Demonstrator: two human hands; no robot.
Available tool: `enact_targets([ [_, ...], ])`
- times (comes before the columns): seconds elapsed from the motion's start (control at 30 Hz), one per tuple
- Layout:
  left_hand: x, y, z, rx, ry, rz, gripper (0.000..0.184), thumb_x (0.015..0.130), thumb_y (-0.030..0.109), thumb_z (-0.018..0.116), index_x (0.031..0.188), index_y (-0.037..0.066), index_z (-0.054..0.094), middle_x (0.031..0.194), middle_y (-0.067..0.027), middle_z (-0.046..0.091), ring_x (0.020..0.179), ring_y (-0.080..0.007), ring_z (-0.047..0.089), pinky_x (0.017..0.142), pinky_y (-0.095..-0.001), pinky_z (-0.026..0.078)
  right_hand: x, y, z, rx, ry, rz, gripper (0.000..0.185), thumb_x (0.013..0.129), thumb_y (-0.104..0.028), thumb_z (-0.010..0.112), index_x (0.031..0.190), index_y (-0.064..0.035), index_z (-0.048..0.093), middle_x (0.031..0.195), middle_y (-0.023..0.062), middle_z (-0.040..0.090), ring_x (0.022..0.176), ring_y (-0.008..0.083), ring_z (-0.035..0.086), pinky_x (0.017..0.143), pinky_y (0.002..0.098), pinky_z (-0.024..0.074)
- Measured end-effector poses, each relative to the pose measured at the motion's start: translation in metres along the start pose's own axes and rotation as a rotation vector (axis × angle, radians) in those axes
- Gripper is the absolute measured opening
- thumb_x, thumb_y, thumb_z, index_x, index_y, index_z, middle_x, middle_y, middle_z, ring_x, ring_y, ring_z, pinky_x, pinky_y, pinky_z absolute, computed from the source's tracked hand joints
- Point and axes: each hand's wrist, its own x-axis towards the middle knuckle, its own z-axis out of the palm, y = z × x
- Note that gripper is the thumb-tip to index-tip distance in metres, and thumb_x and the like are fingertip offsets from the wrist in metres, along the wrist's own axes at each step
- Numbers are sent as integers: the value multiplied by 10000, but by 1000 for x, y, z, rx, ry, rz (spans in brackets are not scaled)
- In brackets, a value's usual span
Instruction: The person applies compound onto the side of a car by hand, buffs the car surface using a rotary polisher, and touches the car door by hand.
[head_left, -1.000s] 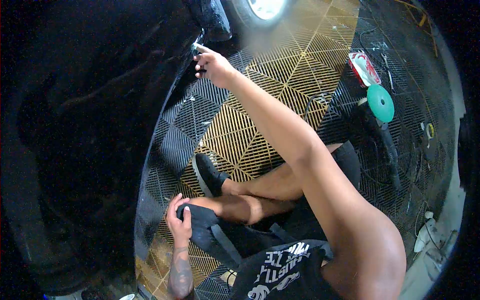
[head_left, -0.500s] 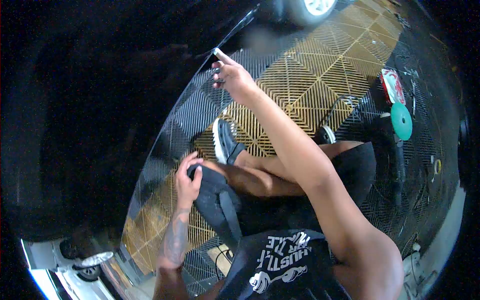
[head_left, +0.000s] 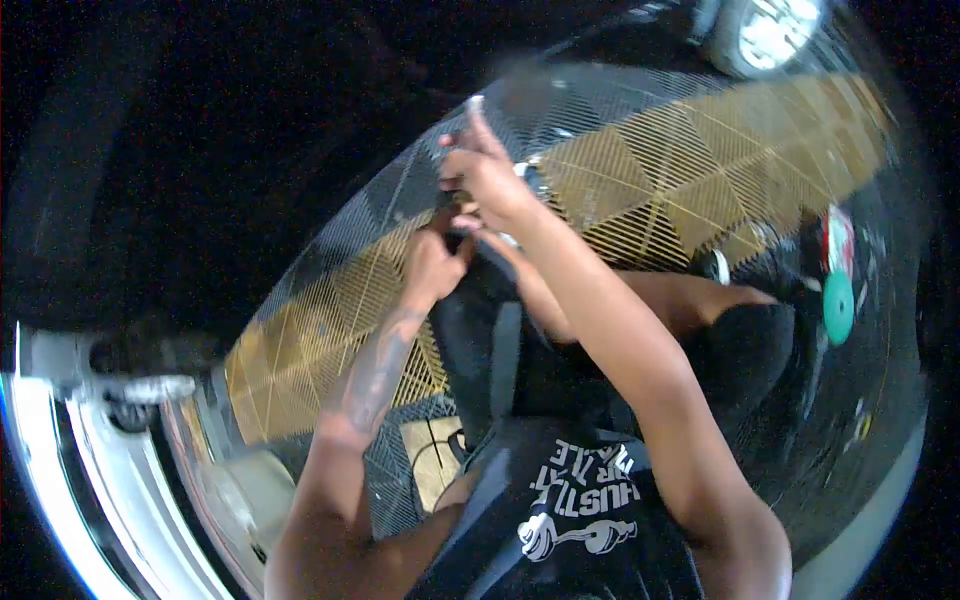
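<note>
Right hand [head_left: 490, 188] held out, index finger extended, white at tip, near dark car body [head_left: 200, 190] along left edge of tiled floor [head_left: 650, 170]. Left hand [head_left: 435, 265] held just beside. Both grips blurred; contents cannot be told. Green disc [head_left: 838, 308] seen near floor's right edge.

Counts one left hand [head_left: 435, 268] and one right hand [head_left: 490, 187], two bare forearms [head_left: 588, 288] and one dark shirt [head_left: 500, 505] bearing one printed dumbbell [head_left: 538, 538]. Also takes in one green disc [head_left: 839, 308], one red-and-white item [head_left: 839, 240], one bright-rimmed wheel [head_left: 772, 38] at upper right and two colours of floor tile [head_left: 725, 180].
</note>
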Motion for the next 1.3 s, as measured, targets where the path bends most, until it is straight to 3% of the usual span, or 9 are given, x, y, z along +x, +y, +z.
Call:
enact_targets([
  [0.17, -20, -23, -9, 120, -131, -208, 450, 738, 232, 730, 1125, 23, 637, 931, -249, 700, 856, -445, 664, 749, -492, 527, -11, 49, 39, -12, -83, 15, 902, 845, 54, 533, 1589, -49, 34, 971, 56, 534, 748, 159, 520, 652, 300, 467],
  [0.3, -133, 48, -79, -419, -19, -276, 525, 969, 375, 532, 1322, -13, 532, 1288, -158, 599, 1205, -274, 554, 1056, -375, 393, -21, 85, 81, 44, -178, 243, 967, 782, 30, 534, 1586, -162, 30, 1064, 75, 533, 829, 217, 545, 738, 392, 460],
  [0.43, -71, 27, -32, -378, 81, -126, 397, 870, 256, 632, 1202, 39, 615, 1089, -112, 682, 1005, -277, 648, 917, -379, 485, -46, 122, 142, 150, -231, 357, 1088, 742, 2, 580, 1560, -233, -97, 1032, 75, 527, 816, 220, 548, 736, 407, 456],
  [0.67, -20, -7, 5, -273, 218, -23, 287, 802, 175, 703, 1069, 69, 697, 1022, -78, 741, 903, -284, 715, 832, -381, 549, -63, 168, 181, 197, -366, 625, 744, 751, 37, 549, 1411, -180, 285, 1009, 90, 540, 755, 213, 552, 668, 391, 486],
  [0.8, -13, -45, 37, -464, 340, 264, 189, 801, 71, 718, 983, 25, 704, 1174, -176, 690, 1131, -289, 646, 1004, -394, 489, -58, 122, 98, 47, -486, 558, 329, 841, -38, 553, 1164, -96, 549, 974, 66, 579, 760, 181, 561, 673, 350, 484],
  [1.0, -15, -20, 1, -158, 22, -67, 276, 902, 101, 644, 1151, -18, 630, 1101, -163, 701, 1036, -287, 664, 934, -366, 490, -38, -68, -109, -598, 20, -31, 147, 853, -142, 591, 888, -34, 685, 777, 90, 645, 629, 201, 571, 570, 353, 472],
  [1.13, -3, -5, 3, -125, -24, 25, 346, 919, 91, 611, 1244, -28, 601, 1090, -126, 706, 1057, -244, 647, 1015, -371, 445, -100, -215, -235, -906, 623, -130, 446, 916, -171, 603, 1340, -33, 605, 1200, 105, 672, 982, 239, 624, 835, 386, 530],
  [1.17, -1, -4, 7, -144, -31, -22, 352, 918, 85, 605, 1252, -26, 596, 1083, -125, 708, 1057, -245, 646, 1021, -377, 441, -113, -241, -296, -1342, 687, -382, 537, 846, -233, 650, 1351, -59, 602, 1081, 178, 717, 873, 237, 662, 799, 358, 538],
  [1.3, -1, 4, 3, -98, -40, -93, 374, 905, 62, 589, 1267, -31, 582, 1068, -130, 711, 1061, -256, 643, 1042, -392, 426, -201, -328, -476, -1872, 996, 67, 567, 792, -253, 615, 1336, -95, 616, 1041, 247, 699, 997, 359, 685, 880, 441, 531],
])
